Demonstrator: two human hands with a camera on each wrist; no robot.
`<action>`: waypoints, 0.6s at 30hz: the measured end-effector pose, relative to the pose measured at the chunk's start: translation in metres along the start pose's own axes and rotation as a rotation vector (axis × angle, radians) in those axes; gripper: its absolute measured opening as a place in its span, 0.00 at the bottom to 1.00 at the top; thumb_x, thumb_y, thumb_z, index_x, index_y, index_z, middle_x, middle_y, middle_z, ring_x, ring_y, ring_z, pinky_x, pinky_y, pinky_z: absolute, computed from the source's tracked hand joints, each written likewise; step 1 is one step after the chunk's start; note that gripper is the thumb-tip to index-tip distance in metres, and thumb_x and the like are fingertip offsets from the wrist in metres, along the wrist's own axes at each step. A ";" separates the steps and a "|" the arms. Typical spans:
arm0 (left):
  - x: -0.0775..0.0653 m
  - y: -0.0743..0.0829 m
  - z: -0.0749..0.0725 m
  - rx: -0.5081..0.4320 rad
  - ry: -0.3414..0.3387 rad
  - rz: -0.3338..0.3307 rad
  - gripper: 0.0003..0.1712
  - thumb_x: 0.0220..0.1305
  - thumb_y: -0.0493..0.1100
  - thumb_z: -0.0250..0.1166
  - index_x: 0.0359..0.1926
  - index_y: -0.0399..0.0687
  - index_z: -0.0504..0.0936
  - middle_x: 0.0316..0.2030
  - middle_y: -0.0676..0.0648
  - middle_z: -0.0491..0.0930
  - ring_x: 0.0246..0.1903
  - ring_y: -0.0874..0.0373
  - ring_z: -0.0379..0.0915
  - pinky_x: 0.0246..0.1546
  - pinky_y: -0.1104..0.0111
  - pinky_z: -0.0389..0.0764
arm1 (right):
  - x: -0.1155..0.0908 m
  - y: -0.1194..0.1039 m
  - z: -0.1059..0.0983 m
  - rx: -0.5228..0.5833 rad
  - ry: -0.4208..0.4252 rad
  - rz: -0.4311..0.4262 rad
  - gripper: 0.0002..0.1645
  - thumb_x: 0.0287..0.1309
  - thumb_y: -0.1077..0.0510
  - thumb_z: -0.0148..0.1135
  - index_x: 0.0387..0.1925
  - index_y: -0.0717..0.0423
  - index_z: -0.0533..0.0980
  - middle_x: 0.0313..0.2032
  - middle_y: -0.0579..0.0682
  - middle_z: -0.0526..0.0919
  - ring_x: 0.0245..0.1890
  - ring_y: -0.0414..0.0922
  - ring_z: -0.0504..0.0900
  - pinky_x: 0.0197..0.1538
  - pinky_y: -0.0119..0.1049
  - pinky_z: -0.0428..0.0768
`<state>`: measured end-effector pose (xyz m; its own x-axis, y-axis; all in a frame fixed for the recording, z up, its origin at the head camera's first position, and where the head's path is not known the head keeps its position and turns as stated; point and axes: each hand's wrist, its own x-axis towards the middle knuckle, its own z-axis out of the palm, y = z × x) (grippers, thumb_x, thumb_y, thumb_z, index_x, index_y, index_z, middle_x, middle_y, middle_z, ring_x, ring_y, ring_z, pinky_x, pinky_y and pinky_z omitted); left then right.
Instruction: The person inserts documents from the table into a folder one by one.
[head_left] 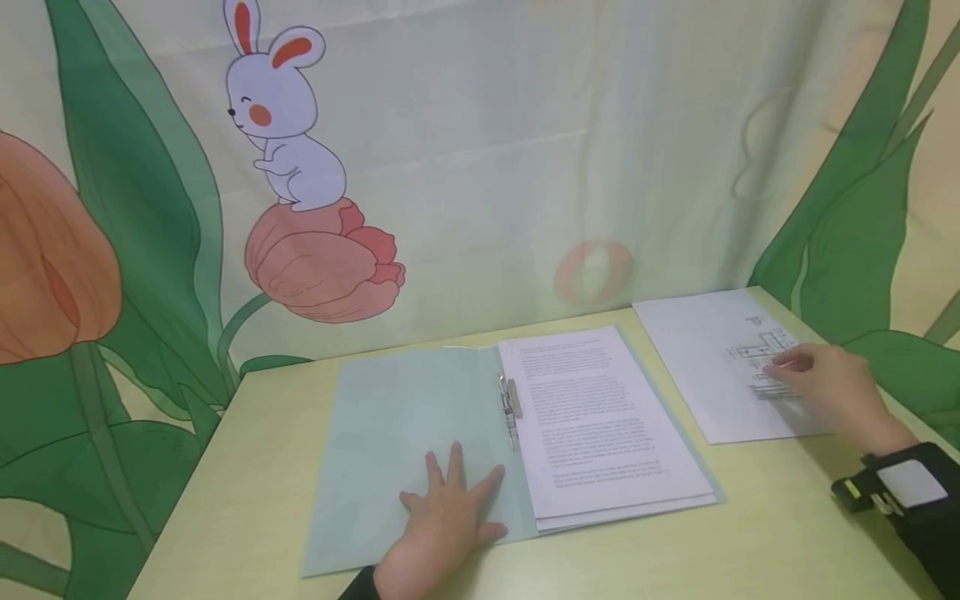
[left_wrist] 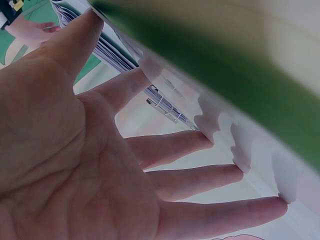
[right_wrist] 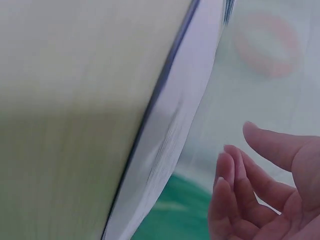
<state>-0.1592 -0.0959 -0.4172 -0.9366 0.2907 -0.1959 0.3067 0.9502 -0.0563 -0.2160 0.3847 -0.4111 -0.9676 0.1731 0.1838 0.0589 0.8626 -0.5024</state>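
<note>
A pale blue folder lies spread flat on the table. Its metal clip runs along the spine, beside a stack of printed sheets on the right-hand side. With fingers splayed, my left hand rests on the lower part of the bare left cover; its fingertips touch the surface in the left wrist view. Farther right is a loose white sheet with a line drawing. Over that drawing hovers my right hand, fingers loosely bent. In the right wrist view, thumb and fingers are apart with nothing between them.
The pale yellow table carries the folder and loose sheet side by side, a narrow strip between them. A curtain printed with a rabbit and tulips hangs behind the table's back edge. A dark device sits on the right wrist.
</note>
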 end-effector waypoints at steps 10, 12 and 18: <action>0.001 0.001 0.002 0.000 -0.005 -0.001 0.40 0.55 0.73 0.62 0.69 0.75 0.68 0.71 0.35 0.53 0.66 0.26 0.50 0.41 0.29 0.64 | 0.002 0.062 -0.022 -0.091 0.026 0.095 0.28 0.56 0.52 0.70 0.42 0.77 0.76 0.38 0.72 0.78 0.38 0.68 0.75 0.30 0.40 0.66; 0.001 0.002 0.001 -0.001 -0.010 -0.003 0.40 0.55 0.73 0.62 0.69 0.76 0.68 0.71 0.35 0.53 0.67 0.26 0.50 0.42 0.29 0.64 | 0.000 0.068 -0.024 -0.107 0.014 0.105 0.29 0.54 0.51 0.71 0.40 0.78 0.76 0.37 0.74 0.77 0.36 0.68 0.75 0.29 0.39 0.65; 0.001 0.001 0.001 0.025 -0.010 0.002 0.40 0.55 0.73 0.62 0.69 0.76 0.67 0.71 0.36 0.54 0.67 0.27 0.50 0.41 0.29 0.65 | 0.003 0.080 -0.029 -0.117 -0.181 0.220 0.39 0.53 0.46 0.70 0.45 0.81 0.71 0.41 0.79 0.71 0.37 0.69 0.72 0.33 0.48 0.69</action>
<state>-0.1595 -0.0943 -0.4184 -0.9342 0.2910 -0.2061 0.3125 0.9465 -0.0800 -0.2071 0.4681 -0.4261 -0.9560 0.2831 -0.0773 0.2892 0.8648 -0.4105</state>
